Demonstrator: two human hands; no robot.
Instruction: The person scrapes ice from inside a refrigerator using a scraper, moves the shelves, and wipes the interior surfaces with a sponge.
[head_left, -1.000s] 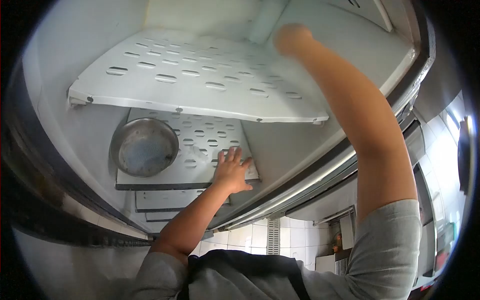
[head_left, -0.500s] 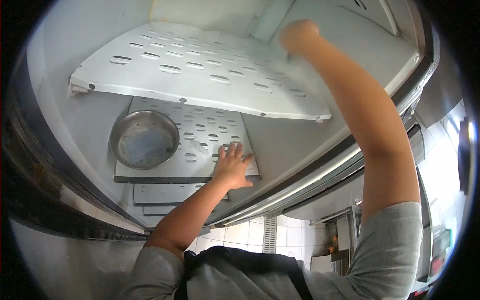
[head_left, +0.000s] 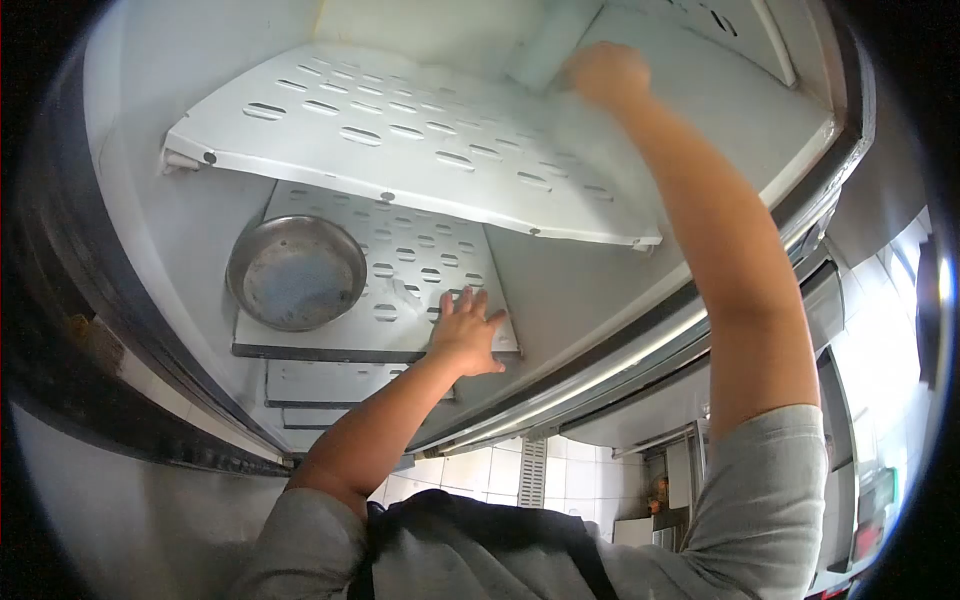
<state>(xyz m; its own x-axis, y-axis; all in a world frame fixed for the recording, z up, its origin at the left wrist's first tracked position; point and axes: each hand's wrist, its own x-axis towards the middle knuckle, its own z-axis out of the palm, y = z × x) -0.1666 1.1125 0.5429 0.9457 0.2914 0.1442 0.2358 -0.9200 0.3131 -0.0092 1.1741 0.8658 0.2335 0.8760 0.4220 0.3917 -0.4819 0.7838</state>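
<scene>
My left hand [head_left: 468, 335] lies with fingers spread on the front right of a lower slotted white shelf [head_left: 330, 340]. A round metal bowl [head_left: 297, 272] stands on the same shelf, to the left of that hand and apart from it. Higher up, my right hand [head_left: 610, 75] is curled into a fist, slightly blurred, by the cabinet's inner side wall above the upper slotted white shelf [head_left: 350, 115]. Whatever its fingers close on is hidden from me.
Upper shelf corners rest on small supports along the cabinet walls. Further shelves [head_left: 330, 385] sit beneath the bowl's shelf. The cabinet's door frame [head_left: 640, 345] runs along the right. Below are a tiled floor and a drain grate [head_left: 532, 472].
My right hand has shifted slightly to the right, still closed and blurred. My left hand keeps its place on the shelf. The whole view has tilted a little.
</scene>
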